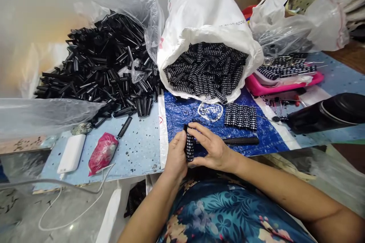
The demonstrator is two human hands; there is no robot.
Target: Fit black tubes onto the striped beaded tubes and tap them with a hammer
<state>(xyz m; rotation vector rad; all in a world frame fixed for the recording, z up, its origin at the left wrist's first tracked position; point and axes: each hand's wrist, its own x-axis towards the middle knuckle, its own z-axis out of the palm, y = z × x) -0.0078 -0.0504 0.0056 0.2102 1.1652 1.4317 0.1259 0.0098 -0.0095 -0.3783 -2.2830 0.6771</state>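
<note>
A black stick covered in rows of white digits (189,148) stands nearly upright in front of me, at the table's front edge. My left hand (177,153) is closed around its left side, thumb near the top. My right hand (215,150) spans it from the right, fingertips at the upper end and thumb at the lower end. Behind my right hand lies a rod with a black handle (242,141). Just beyond, a row of similar digit-marked sticks (241,117) lies side by side on the blue printed sheet (182,114).
A white sack (205,3) lies open towards me, full of digit-marked sticks (208,68). Left of it is a heap of plain black pieces (108,60). A white power bank (72,153) and a pink bundle (102,153) sit front left; a pink tray (256,88) and black bottle (327,114) are right.
</note>
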